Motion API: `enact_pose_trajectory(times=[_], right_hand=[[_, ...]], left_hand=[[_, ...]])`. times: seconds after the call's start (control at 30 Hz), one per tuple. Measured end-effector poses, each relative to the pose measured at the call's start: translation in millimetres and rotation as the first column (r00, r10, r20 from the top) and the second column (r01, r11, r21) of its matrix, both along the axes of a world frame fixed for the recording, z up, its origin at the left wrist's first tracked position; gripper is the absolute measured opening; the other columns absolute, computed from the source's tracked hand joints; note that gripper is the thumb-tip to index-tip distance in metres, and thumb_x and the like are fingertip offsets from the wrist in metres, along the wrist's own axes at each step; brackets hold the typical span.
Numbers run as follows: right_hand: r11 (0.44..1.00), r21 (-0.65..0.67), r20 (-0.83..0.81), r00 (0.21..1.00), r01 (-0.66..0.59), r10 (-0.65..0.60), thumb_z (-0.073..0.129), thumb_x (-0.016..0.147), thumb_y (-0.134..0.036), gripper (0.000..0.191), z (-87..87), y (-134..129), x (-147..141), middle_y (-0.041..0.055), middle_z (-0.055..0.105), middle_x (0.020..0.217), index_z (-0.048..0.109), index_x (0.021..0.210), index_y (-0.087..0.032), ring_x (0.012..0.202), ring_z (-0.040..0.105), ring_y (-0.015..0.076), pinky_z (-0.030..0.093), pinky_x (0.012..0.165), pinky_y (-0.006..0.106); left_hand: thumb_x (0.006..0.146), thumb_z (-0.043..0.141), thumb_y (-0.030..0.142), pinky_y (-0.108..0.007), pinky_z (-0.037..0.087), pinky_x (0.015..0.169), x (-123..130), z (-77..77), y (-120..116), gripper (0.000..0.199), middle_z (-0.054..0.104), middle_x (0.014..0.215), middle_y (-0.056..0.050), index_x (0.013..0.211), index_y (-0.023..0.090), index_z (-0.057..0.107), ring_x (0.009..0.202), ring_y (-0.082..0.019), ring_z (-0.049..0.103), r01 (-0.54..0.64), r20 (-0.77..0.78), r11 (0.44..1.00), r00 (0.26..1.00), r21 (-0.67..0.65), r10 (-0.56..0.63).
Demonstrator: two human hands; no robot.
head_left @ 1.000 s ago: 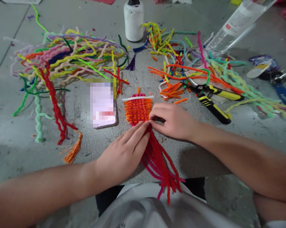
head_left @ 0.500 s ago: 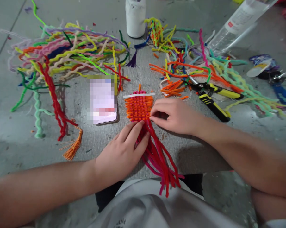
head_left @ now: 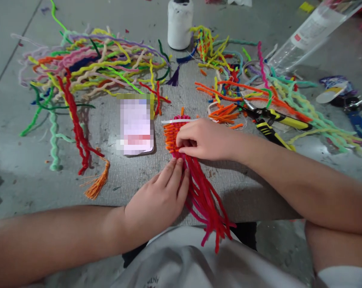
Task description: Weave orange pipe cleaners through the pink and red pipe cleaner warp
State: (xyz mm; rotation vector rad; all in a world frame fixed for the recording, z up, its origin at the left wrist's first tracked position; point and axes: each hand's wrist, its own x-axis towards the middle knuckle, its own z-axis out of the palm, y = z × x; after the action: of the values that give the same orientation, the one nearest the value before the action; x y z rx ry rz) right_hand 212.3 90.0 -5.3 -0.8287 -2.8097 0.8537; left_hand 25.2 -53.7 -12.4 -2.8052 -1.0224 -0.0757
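Observation:
A small woven pipe-cleaner piece (head_left: 170, 136), orange rows across pink-red strands, lies on the grey table with a white strip (head_left: 169, 121) along its top. Long red and pink pipe cleaners (head_left: 206, 192) trail from its lower end toward my lap. My left hand (head_left: 161, 194) holds these strands just below the weave, fingers close together and thumb alongside. Over the right part of the weave lies my right hand (head_left: 209, 140), thumb and forefinger pinched at the lowest orange rows. The hand hides much of the weave, and the exact strand between its fingertips cannot be seen.
Left of the weave lies a phone (head_left: 137, 128) with a blurred screen. Behind it is a heap of coloured pipe cleaners (head_left: 93, 64), with an orange tassel (head_left: 98, 182) nearer me. A white bottle (head_left: 180, 26), yellow-black pliers (head_left: 271, 124) and orange scraps (head_left: 224, 114) stand or lie beyond.
My right hand has moved left from the weave's right edge to over its lower middle. My left hand has slipped slightly down the strands. The view has shifted a little.

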Motion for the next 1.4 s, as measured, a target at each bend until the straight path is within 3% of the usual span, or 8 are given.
enact_pose_trajectory(times=[0.27, 0.5, 0.63, 0.73, 0.9, 1.0, 1.23, 1.4], right_hand=[[0.995, 0.094, 0.067, 0.997, -0.032, 0.025, 0.056, 0.095, -0.013, 0.017, 5.0, -4, -3, 0.0076, 0.071, 0.093, 0.072, 0.090, -0.014, 0.086, 0.061, 0.0190, 0.041, 0.078, 0.032], [0.907, 0.256, 0.103, 0.942, -0.335, 0.319, 0.052, 0.101, -0.017, 0.023, -4.9, 10, 3, 0.0045, 0.069, 0.099, 0.073, 0.109, -0.020, 0.083, 0.058, 0.0167, 0.033, 0.067, 0.030], [0.881, 0.324, 0.162, 0.938, -0.344, 0.307, 0.053, 0.100, -0.015, 0.024, -5.1, 12, 4, 0.0020, 0.068, 0.095, 0.072, 0.111, -0.023, 0.074, 0.052, 0.0146, 0.023, 0.062, 0.031], [0.889, 0.327, 0.132, 0.947, -0.320, 0.292, 0.052, 0.103, -0.018, 0.020, -7.3, 13, 5, 0.0033, 0.068, 0.096, 0.071, 0.109, -0.021, 0.075, 0.053, 0.0151, 0.022, 0.062, 0.031], [0.960, 0.258, -0.051, 0.991, -0.106, 0.123, 0.065, 0.100, -0.042, 0.027, -12.5, 26, 13, 0.0049, 0.067, 0.090, 0.067, 0.092, -0.017, 0.079, 0.056, 0.0175, 0.031, 0.067, 0.030], [0.971, 0.238, -0.126, 0.991, -0.016, 0.047, 0.067, 0.098, -0.037, 0.023, -10.8, 30, 16, 0.0054, 0.065, 0.089, 0.067, 0.090, -0.016, 0.080, 0.056, 0.0186, 0.036, 0.072, 0.031], [0.920, 0.349, -0.080, 0.973, -0.177, 0.218, 0.057, 0.103, -0.029, 0.022, -15.3, 16, 10, 0.0111, 0.069, 0.099, 0.073, 0.096, -0.015, 0.095, 0.056, 0.0246, 0.043, 0.088, 0.039], [0.919, 0.357, -0.069, 0.976, -0.167, 0.204, 0.061, 0.102, -0.031, 0.021, -17.8, 19, 10, 0.0117, 0.068, 0.103, 0.073, 0.098, -0.014, 0.098, 0.056, 0.0246, 0.044, 0.091, 0.040]], left_hand=[[0.092, 0.052, 0.010, -0.049, 0.066, 0.090, 1, 1.7, 0, 0.040, 0.060, 0.141, -0.034, 0.131, 0.005, 0.063, 0.127, -0.043, 0.066, -0.098, 0.058, 0.995, 0.993, -0.022, 0.100], [0.089, 0.062, 0.017, -0.046, 0.067, 0.084, -2, 0.4, 0, 0.043, 0.064, 0.135, -0.030, 0.131, 0.008, 0.063, 0.118, -0.039, 0.068, -0.107, 0.034, 0.994, 0.994, -0.013, 0.107], [0.090, 0.061, 0.020, -0.045, 0.065, 0.086, -4, 3.0, 8, 0.045, 0.066, 0.130, -0.027, 0.130, 0.000, 0.063, 0.112, -0.037, 0.067, -0.139, 0.005, 0.989, 0.990, 0.044, 0.139], [0.088, 0.056, 0.011, -0.039, 0.063, 0.068, -6, 9.1, 20, 0.026, 0.070, 0.106, -0.018, 0.110, 0.007, 0.070, 0.089, -0.030, 0.066, -0.166, -0.018, 0.983, 0.986, 0.077, 0.168], [0.090, 0.050, 0.005, -0.037, 0.056, 0.060, -11, 14.0, 43, 0.019, 0.063, 0.082, -0.008, 0.088, 0.017, 0.065, 0.076, -0.026, 0.060, -0.182, -0.040, 0.978, 0.982, 0.098, 0.187], [0.092, 0.052, 0.007, -0.037, 0.054, 0.061, -11, 10.5, 50, 0.017, 0.063, 0.081, -0.007, 0.084, 0.018, 0.061, 0.075, -0.026, 0.060, -0.205, -0.029, 0.973, 0.978, 0.104, 0.209], [0.092, 0.060, 0.011, -0.041, 0.053, 0.059, -10, 4.5, 53, 0.012, 0.059, 0.080, -0.005, 0.082, 0.019, 0.059, 0.074, -0.028, 0.060, -0.258, -0.022, 0.963, 0.965, 0.081, 0.260], [0.093, 0.058, 0.011, -0.041, 0.053, 0.060, -10, 4.1, 54, 0.011, 0.059, 0.081, -0.006, 0.084, 0.018, 0.059, 0.075, -0.028, 0.060, -0.269, -0.047, 0.961, 0.961, 0.068, 0.272]])
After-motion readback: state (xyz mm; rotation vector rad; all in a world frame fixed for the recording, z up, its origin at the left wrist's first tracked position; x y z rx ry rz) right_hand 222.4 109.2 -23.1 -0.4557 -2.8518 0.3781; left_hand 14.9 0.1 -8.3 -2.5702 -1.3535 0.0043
